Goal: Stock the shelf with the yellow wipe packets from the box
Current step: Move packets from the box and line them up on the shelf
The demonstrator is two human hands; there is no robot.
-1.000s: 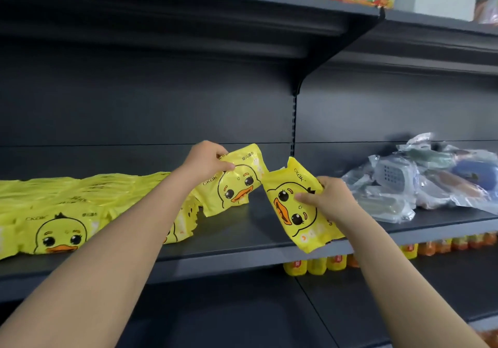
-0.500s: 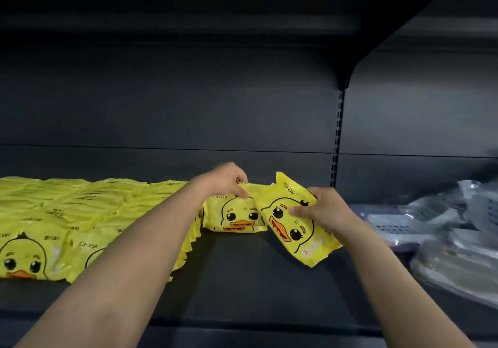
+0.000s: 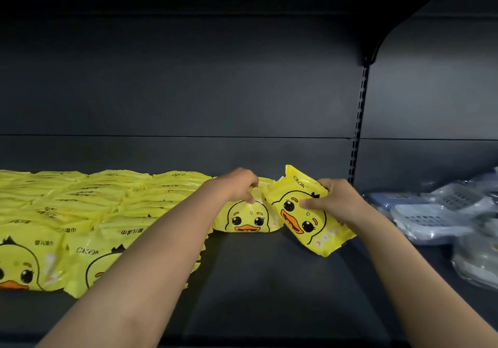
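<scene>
Yellow duck-faced packet (image 3: 314,229) tilted in fingers (image 3: 310,204) of right hand (image 3: 341,202) — twin (image 3: 246,221) seemingly pinched by left hand (image 3: 234,186).

tilted packet (image 3: 299,222): bright yellow, cartoon duck face, black outline, big black eyes with white glints, orange beak, tiny black tuft, black "ckak" lettering up top, a few pale dots near the bottom edge
middle packet (image 3: 246,219): same yellow, same duck, orange beak, black eyes
packet rows (image 3: 94,202): all that yellow too, black lettering across the tops, front ones show the duck and orange beak
shelf (image 3: 269,280): dark charcoal grey, plain matte
back panel (image 3: 188,92): same dark grey, kinda lighter in the middle
slotted upright (image 3: 358,121): black, one column of small slots
wrapped items (image 3: 431,218): see-through plastic, dusty blue and pale grey inside, a couple with a grid of little holes
</scene>
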